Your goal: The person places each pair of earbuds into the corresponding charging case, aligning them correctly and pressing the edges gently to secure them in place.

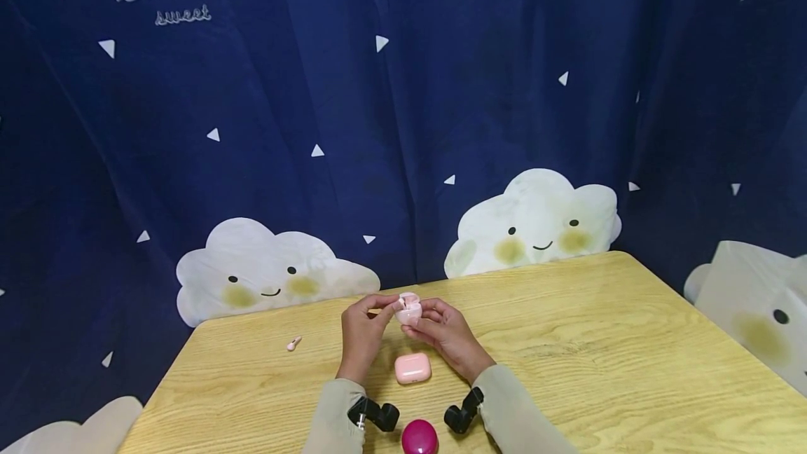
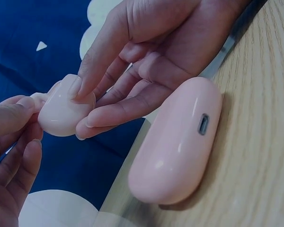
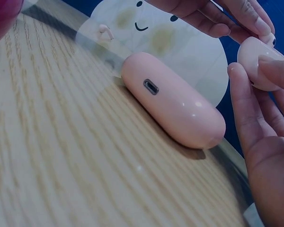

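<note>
Above the wooden table my right hand (image 1: 446,333) grips a small rounded pale pink earbud case (image 1: 411,314), its lid raised. At the case's opening, my left hand (image 1: 364,335) pinches a pale pink earbud (image 2: 39,99) between thumb and fingers. How far that earbud sits inside the case cannot be told. A second, wider pink earbud case (image 1: 412,368) lies closed on the table below the hands, its charging port (image 3: 151,87) visible in both wrist views. Another pale pink earbud (image 1: 293,344) lies alone on the table to the left.
A round magenta case (image 1: 419,437) stands at the front of the table (image 1: 567,356), between the forearms. Black wrist mounts (image 1: 463,410) are strapped over the sleeves. Behind the table's far edge hangs a dark blue curtain (image 1: 403,125) with clouds and triangles.
</note>
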`<state>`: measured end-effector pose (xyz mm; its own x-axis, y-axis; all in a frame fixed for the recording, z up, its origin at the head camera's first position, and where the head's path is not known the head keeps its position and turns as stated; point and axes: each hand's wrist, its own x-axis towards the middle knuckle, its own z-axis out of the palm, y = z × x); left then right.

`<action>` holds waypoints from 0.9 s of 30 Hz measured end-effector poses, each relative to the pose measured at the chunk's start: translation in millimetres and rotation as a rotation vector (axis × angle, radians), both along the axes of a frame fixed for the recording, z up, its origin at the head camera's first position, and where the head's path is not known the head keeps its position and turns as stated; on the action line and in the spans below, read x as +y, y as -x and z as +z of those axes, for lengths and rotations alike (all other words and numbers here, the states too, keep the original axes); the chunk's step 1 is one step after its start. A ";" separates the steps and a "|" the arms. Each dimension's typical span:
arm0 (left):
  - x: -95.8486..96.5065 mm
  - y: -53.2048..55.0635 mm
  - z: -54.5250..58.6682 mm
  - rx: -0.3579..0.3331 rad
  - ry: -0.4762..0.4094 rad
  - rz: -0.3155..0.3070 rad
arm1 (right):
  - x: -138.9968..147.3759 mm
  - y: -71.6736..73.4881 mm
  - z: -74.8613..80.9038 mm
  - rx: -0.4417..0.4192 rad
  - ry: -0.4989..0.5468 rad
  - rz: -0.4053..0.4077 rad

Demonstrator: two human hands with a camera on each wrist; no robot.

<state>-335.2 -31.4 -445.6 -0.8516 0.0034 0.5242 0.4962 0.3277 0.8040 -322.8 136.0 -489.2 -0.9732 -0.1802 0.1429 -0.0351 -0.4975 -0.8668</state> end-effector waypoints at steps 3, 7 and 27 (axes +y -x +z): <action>0.2 0.6 -0.6 -0.007 -0.005 0.000 | 0.0 -0.4 0.1 0.000 -0.003 -0.001; 0.3 1.1 -1.1 -0.016 -0.014 -0.004 | -0.3 -1.1 0.7 -0.004 0.003 -0.005; 0.4 1.9 -3.0 -0.023 -0.056 -0.018 | -1.1 -1.4 1.1 -0.008 0.023 -0.015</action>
